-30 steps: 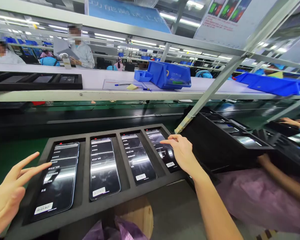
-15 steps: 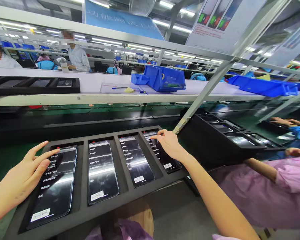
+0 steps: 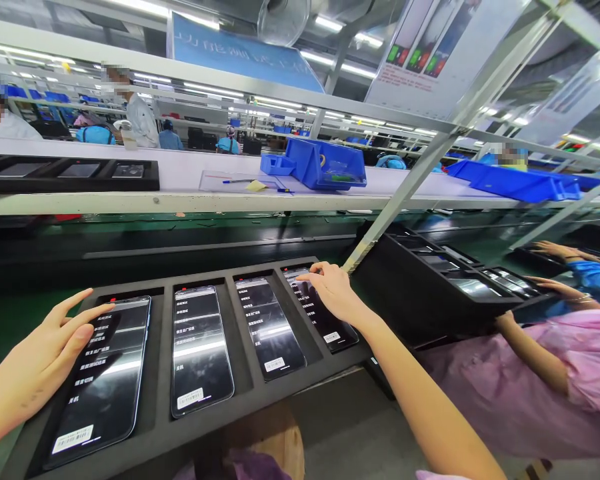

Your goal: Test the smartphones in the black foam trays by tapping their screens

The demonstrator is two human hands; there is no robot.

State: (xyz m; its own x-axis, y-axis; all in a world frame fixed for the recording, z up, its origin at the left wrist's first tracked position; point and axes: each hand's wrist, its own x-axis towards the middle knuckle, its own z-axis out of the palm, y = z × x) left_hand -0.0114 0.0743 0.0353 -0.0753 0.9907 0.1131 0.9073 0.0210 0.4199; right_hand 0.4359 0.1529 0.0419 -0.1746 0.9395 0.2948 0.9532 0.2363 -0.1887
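A black foam tray (image 3: 153,437) lies below me with several smartphones side by side in its slots, each showing a dark menu and bearing a white barcode label. My left hand (image 3: 45,353) spreads its fingers over the upper left of the leftmost phone (image 3: 113,380). It holds nothing. At the far end of the row, my right hand (image 3: 337,290) reaches its index finger to the top of the rightmost phone (image 3: 325,323), the other fingers loosely bent and nothing gripped. Between them lie the second phone (image 3: 203,353) and the third phone (image 3: 270,327), untouched.
A slanted metal post (image 3: 405,193) rises behind my right hand. Right of it stands a stack of black trays (image 3: 425,287), where a co-worker's hands rest. Blue bins (image 3: 325,163), a pen and another phone tray (image 3: 153,175) sit on the shelf ahead.
My view has shifted slightly; both hands keep nearly the same places over the phones. At right, the co-worker in pink has moved hands onto the tray stack.
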